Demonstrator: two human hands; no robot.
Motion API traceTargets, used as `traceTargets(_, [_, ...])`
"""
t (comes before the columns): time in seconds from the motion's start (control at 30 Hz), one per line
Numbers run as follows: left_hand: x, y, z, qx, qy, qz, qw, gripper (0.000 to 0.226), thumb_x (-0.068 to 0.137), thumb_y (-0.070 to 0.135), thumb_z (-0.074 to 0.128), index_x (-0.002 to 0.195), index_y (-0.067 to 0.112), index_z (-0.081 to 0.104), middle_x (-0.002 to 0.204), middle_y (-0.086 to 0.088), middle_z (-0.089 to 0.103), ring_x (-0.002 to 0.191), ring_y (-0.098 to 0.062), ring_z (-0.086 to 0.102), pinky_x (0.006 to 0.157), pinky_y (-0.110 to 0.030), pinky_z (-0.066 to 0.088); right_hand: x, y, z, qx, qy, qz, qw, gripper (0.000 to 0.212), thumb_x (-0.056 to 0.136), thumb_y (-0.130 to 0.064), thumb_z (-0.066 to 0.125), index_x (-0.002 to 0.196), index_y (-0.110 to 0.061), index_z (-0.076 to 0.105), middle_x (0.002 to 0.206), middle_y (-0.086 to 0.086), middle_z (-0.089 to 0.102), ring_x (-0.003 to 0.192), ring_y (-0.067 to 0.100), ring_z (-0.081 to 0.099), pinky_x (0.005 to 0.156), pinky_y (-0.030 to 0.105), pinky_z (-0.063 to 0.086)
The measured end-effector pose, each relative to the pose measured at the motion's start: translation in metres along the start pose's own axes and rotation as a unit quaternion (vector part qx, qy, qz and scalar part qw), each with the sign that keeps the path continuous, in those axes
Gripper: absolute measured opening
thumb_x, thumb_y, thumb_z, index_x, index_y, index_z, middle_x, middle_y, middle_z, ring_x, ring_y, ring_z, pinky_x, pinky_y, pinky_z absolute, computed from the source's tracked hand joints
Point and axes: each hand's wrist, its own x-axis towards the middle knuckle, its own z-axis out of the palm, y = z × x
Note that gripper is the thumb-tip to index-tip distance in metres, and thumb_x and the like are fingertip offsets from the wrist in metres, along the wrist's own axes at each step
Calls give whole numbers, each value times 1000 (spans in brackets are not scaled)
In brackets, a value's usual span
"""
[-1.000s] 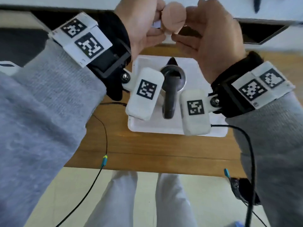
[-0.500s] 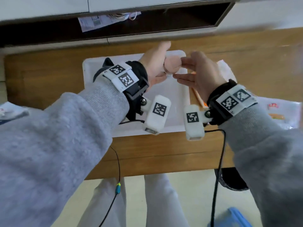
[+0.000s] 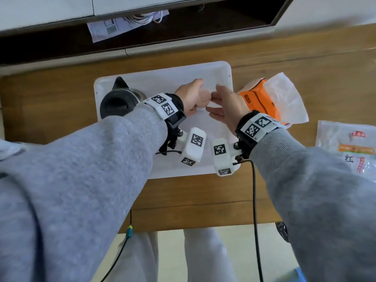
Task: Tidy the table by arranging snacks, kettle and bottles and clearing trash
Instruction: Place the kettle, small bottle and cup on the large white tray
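Over the white tray (image 3: 162, 78) on the wooden tabletop (image 3: 193, 196), the left hand (image 3: 188, 96) has its fingers wrapped around a small pinkish rounded object (image 3: 204, 96), while the right hand (image 3: 227, 104) touches the same object with its fingertips, the other fingers loosely spread. A dark kettle (image 3: 119, 100) stands at the tray's left end. Right of the tray lie an orange tissue pack (image 3: 262, 102) and, farther right, a clear snack bag (image 3: 350, 147).

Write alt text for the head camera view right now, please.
Both hands, left hand and right hand, hold a small pinkish object over a white tray that carries a black kettle; an orange tissue pack lies right.
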Motion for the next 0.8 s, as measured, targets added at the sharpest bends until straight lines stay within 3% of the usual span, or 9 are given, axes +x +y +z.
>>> traceTargets(0.17, [2,-6,8,28,-11,-4,1000,29,98,46,43,107,20,52,117,-5,58,110,-24,56,102,-35,44,4,7,-6,10,7,9,1000,41,107,-40,39,131,-11,53,140,8,57,113,24,64,107,38,50])
traceTargets(0.3, [-2,-3,17,52,-12,11,998,28,100,42,42,103,15,51,108,-5,51,104,-23,48,106,-34,39,3,10,-21,-18,50,-14,998,46,107,-37,37,139,-8,52,143,15,56,117,29,66,107,44,52])
traceTargets(0.43, [-18,8,36,133,-47,55,989,46,103,38,34,134,8,50,128,-15,48,116,-27,47,94,-31,34,-6,11,-59,100,145,-28,984,41,106,-24,42,139,-1,54,141,19,61,125,33,65,98,40,56])
traceTargets(0.53, [-33,23,57,159,-77,112,978,45,105,35,30,136,9,49,131,-16,49,111,-24,45,84,-30,35,-28,3,-94,169,195,-73,963,37,104,-24,40,122,-5,65,124,9,71,104,22,75,89,30,59])
traceTargets(0.6, [-45,33,70,176,-99,154,967,45,106,34,29,139,8,46,120,-9,44,108,-20,39,87,-29,28,-42,-4,-115,200,213,-104,951,38,103,-27,39,115,-6,68,116,6,75,98,18,77,87,30,60])
traceTargets(0.7, [-58,46,92,154,-126,186,962,23,105,37,30,112,20,44,114,-3,40,104,-20,37,90,-30,27,-63,-16,-137,237,227,-148,933,41,101,-27,40,117,-4,70,111,8,78,97,21,78,82,29,61])
traceTargets(0.8, [-78,60,111,150,-163,228,948,40,106,35,31,127,11,55,131,-13,55,118,-26,52,86,-24,38,-86,-31,-153,261,226,-185,920,42,103,-28,41,118,-3,71,109,9,80,99,23,78,84,30,61])
